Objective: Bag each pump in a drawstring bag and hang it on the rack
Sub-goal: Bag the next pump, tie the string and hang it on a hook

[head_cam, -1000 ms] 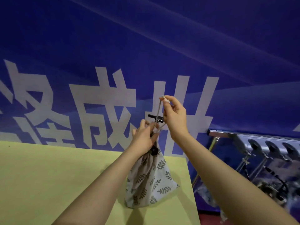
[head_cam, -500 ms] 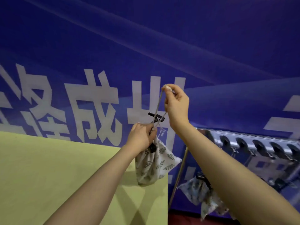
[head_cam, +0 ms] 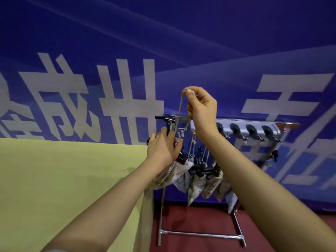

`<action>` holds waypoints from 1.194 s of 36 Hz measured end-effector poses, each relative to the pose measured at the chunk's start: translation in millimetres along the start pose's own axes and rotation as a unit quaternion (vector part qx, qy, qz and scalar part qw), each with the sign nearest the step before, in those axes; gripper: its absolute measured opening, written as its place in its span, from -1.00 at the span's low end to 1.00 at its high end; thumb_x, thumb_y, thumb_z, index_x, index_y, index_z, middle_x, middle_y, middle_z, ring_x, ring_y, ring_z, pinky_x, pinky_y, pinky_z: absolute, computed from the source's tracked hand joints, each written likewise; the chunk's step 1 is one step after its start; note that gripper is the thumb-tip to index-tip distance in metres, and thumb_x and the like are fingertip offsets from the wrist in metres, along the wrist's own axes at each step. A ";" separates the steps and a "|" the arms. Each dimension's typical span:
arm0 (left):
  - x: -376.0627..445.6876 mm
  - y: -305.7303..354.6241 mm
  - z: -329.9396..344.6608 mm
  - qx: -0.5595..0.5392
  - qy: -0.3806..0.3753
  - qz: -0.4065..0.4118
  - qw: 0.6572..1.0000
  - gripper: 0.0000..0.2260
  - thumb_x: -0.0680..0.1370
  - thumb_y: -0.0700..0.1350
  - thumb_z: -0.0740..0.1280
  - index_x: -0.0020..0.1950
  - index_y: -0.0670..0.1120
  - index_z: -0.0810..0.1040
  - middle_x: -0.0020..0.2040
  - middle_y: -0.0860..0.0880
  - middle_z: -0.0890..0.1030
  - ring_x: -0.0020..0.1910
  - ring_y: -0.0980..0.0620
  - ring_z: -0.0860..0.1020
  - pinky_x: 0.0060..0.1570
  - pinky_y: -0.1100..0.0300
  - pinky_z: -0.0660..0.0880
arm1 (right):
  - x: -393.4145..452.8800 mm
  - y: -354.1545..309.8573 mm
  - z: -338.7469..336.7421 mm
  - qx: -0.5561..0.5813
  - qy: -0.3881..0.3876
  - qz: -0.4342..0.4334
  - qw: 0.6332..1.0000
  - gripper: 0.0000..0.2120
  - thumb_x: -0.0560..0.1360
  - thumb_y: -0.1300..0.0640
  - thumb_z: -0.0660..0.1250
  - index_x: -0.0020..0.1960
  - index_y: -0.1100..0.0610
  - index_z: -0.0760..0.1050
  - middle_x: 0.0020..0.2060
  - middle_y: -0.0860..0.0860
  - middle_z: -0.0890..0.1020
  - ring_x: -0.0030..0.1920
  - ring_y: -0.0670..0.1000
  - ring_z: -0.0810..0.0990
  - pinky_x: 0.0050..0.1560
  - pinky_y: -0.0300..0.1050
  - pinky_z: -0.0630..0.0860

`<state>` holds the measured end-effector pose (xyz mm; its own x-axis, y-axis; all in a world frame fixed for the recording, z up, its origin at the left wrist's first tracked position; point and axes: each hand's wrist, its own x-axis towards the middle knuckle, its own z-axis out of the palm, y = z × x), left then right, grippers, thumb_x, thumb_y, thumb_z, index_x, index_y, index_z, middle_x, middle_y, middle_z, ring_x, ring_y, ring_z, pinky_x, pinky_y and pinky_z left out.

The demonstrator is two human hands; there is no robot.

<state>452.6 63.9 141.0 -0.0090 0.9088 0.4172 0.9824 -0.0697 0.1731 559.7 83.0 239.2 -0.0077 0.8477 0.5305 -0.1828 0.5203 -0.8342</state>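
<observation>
- Drawstring bag (head_cam: 177, 176), leaf-printed, gripped at its neck by left hand (head_cam: 162, 149).
- Right hand (head_cam: 201, 110) pinches cord (head_cam: 179, 110) above rack (head_cam: 251, 125).
- Blue banner (head_cam: 163, 42): white Chinese characters, including 成.

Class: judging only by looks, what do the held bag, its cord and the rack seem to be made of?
Bag: likely woven cotton, matte, leaf-printed, folds softly.
Cord: pale twisted string, thin, pulled straight.
Rack: probably steel tube, shiny silver, reflecting light.

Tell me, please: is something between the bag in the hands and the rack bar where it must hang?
Nothing solid blocks it. The bag is beside the rack bar, but hung bags already crowd the near hooks below.
</observation>
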 end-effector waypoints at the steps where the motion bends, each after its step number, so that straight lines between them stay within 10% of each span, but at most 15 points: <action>1: -0.6 6.8 1.9 0.003 -0.009 0.003 1.000 -0.63 0.61 0.13 0.06 0.16 -0.12 0.43 0.11 -0.15 0.46 -0.01 -0.18 0.50 0.06 0.01 0.32 | -1.5 0.1 -8.2 0.002 0.009 0.006 1.000 -0.84 0.59 0.23 0.24 -0.12 0.13 0.56 -0.48 -0.04 0.40 -0.53 -0.13 0.24 -0.52 -0.28 0.22; 13: -27.1 51.4 64.9 -0.027 -0.239 0.004 0.971 -0.44 0.53 0.34 0.03 0.31 -0.05 0.32 0.30 -0.16 0.37 0.19 -0.22 0.49 0.03 -0.04 0.49 | -35.7 37.0 -77.5 -0.091 0.041 0.089 0.991 -0.82 0.53 0.33 0.28 -0.21 0.28 0.59 -0.58 -0.08 0.41 -0.58 -0.16 0.23 -0.54 -0.32 0.21; 19: -32.3 72.2 87.2 -0.017 -0.338 0.073 0.938 -0.52 0.55 0.32 0.02 0.20 -0.03 0.35 0.08 -0.13 0.59 0.05 -0.15 0.57 -0.11 0.05 0.47 | -60.1 50.8 -115.3 -0.151 0.036 0.147 0.977 -0.82 0.50 0.35 0.28 -0.25 0.28 0.59 -0.70 -0.11 0.36 -0.63 -0.16 0.20 -0.55 -0.33 0.20; 29: -9.2 136.4 109.0 -0.171 -0.307 0.114 0.929 -0.74 0.55 0.14 0.24 0.00 -0.05 0.46 0.07 -0.07 0.45 0.01 -0.11 0.52 -0.10 0.08 0.47 | -71.6 77.5 -200.1 -0.207 0.017 0.224 0.952 -0.79 0.48 0.37 0.27 -0.30 0.35 0.58 -0.67 -0.09 0.42 -0.62 -0.16 0.28 -0.54 -0.38 0.23; 43: 49.1 273.7 188.2 -0.319 -0.310 -0.047 0.895 -0.82 0.55 -0.11 0.30 -0.23 -0.12 0.53 -0.36 -0.02 0.46 -0.30 -0.04 0.46 -0.27 0.17 0.31 | -29.4 114.8 -367.4 -0.286 -0.098 0.318 0.899 -0.80 0.46 0.35 0.23 -0.30 0.43 0.49 -0.70 -0.10 0.36 -0.62 -0.15 0.27 -0.53 -0.37 0.21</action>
<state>756.2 166.9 40.9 0.2132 0.9628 -0.1662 0.6748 -0.0221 0.7376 900.1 155.8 72.3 -0.1142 0.9872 -0.1116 0.4544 -0.0480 -0.8895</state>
